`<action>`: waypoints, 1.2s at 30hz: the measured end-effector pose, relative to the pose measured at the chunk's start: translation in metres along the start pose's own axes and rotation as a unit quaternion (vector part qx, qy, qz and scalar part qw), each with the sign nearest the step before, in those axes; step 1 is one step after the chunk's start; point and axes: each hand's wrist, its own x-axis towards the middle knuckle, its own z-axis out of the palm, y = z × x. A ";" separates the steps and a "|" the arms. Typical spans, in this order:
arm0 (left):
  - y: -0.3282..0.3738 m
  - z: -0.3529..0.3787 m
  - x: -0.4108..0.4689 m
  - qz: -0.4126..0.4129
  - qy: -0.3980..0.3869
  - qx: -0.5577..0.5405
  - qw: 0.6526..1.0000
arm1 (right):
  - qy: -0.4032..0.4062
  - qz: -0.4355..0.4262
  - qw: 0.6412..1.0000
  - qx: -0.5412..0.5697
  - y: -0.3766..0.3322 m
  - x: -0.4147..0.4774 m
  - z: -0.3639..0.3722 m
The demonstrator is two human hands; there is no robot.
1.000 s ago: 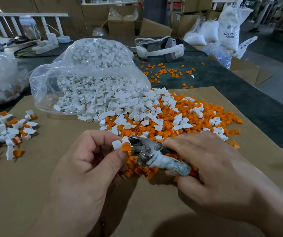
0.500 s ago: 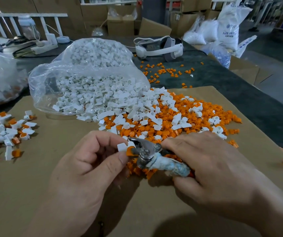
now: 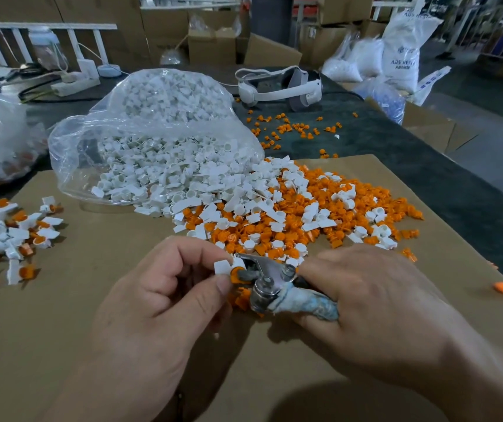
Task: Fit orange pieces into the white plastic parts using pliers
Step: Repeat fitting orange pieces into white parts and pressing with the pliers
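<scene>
Left hand (image 3: 158, 303) pinches a white part (image 3: 224, 266) with an orange piece (image 3: 235, 274) at its end — both set between the plier jaws. Right hand (image 3: 365, 306) grips the pliers (image 3: 271, 284) by their wrapped handle. Just beyond lies the mixed pile (image 3: 289, 214) on cardboard (image 3: 92, 300) — finished pieces (image 3: 9, 236) lie far left on the counter (image 3: 426, 166).

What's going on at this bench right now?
A person is assembling small plastic parts. The left hand pinches a white part, with an orange piece against it, at the nose of the pliers, which the right hand grips by the handles. A mixed pile of loose pieces lies beyond on the cardboard sheet; assembled pieces sit far left.
</scene>
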 end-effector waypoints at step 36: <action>0.008 -0.003 -0.008 -0.149 -0.054 0.038 0.987 | 0.110 -0.135 0.984 0.039 -0.010 0.011 0.012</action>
